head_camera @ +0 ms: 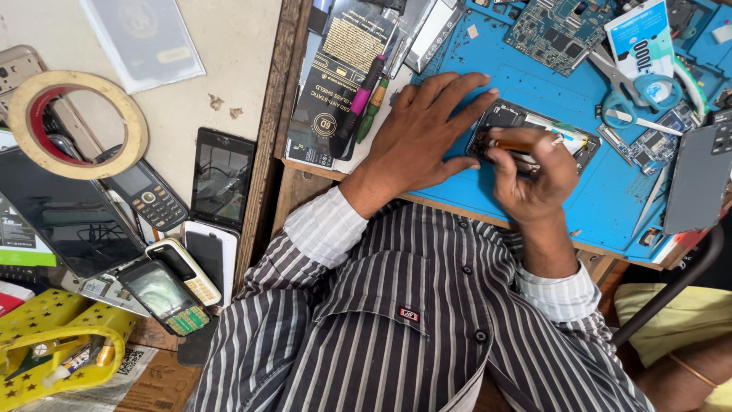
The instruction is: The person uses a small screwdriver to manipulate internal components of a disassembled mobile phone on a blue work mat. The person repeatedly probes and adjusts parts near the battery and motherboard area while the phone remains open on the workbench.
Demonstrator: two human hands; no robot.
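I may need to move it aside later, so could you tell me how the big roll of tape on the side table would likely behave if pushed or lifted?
The roll of tape lies flat on its side, so a push would probably slide it rather than roll it. It is a thin ring with a wide open centre, so likely light. It rests partly over a keypad phone, so pushing may nudge that too.

Grey-and-white striped shirt, buttoned, cuffed sleeves.

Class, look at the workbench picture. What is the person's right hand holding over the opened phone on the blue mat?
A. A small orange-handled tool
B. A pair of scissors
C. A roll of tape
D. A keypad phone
A: the right hand pinches a small orange-handled tool over the opened phone, while the left hand lies flat beside it.
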